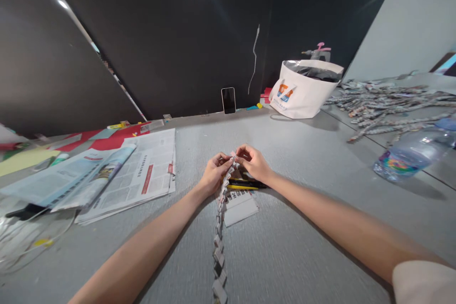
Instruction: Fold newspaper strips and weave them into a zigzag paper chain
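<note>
A zigzag chain of folded newspaper strips [218, 242] runs from the near edge of the view up the middle of the table to my fingers. Near its far end, my left hand [214, 171] pinches the chain between thumb and fingers. Close beside it, my right hand [253, 164] is closed at the chain's tip, where a small pale pinkish paper piece shows; the fingertips partly hide it. Under my hands lie a black and yellow utility knife [245, 184] and some cut newspaper pieces [241, 209] with large printed characters.
Folded newspapers [156, 156] lie at left, near cables [53, 242]. A phone [228, 100] leans on the black partition [171, 42]. At right are a white bag [302, 90], a plastic bottle [406, 156] lying down and a pile of paper chains [381, 99].
</note>
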Motion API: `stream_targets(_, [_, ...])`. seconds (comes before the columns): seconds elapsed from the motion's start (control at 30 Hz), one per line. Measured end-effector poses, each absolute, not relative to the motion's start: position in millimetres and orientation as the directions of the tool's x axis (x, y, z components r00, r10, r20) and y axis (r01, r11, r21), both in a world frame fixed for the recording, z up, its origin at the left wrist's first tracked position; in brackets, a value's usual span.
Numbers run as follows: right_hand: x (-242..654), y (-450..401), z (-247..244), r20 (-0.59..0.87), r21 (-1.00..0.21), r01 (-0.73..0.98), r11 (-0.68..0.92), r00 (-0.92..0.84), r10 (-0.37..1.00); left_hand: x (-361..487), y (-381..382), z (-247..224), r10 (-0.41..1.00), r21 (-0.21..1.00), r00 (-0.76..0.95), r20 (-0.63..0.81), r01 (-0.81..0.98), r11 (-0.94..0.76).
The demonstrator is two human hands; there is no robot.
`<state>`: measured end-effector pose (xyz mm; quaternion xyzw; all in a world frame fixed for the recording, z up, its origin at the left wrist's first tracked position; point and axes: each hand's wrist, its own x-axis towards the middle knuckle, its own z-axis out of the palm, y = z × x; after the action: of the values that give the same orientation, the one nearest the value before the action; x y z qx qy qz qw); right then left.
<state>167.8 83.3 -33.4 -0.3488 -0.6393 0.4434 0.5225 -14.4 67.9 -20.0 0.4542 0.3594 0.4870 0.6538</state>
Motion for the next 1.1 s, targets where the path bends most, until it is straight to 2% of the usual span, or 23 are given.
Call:
stream_targets(0.2, [166, 82, -35, 0.350, -0.914, 0.164, 0.370, -0.141, 0.926, -20, 72, -19, 0.959, 0.886, 0.279, -0.052, -0.429, 0.173])
stream_targets(0.33, [163, 81, -34, 0.334, -0.805, 0.403, 0.435, -0.298, 0.894, -27, 78, -21, 0.960, 0.825, 0.272, -0.058, -0.528, 0.200])
stream_targets(0.4, [162, 81, -32, 0.308, -0.757, 0.463, 0.462, -0.372, 0.876, -29, 79, -22, 0.961, 0.809, 0.270, -0.059, -0.551, 0.204])
stream_targets(0.63, [164, 83, -35, 0.313, -0.709, 0.466, 0.529, -0.464, 0.829, -29, 79, -23, 0.971, 0.797, 0.225, -0.076, -0.572, 0.195])
stream_targets(0.8, [165, 85, -37, 0.291, -0.778, 0.378, 0.501, -0.490, 0.822, -28, 78, -22, 0.980, 0.794, 0.200, -0.024, -0.592, 0.140])
stream_targets(1.1, [165, 87, -41, 0.289, -0.814, 0.444, 0.375, -0.252, 0.924, -32, 77, -24, 0.978, 0.799, 0.210, 0.000, -0.588, 0.126])
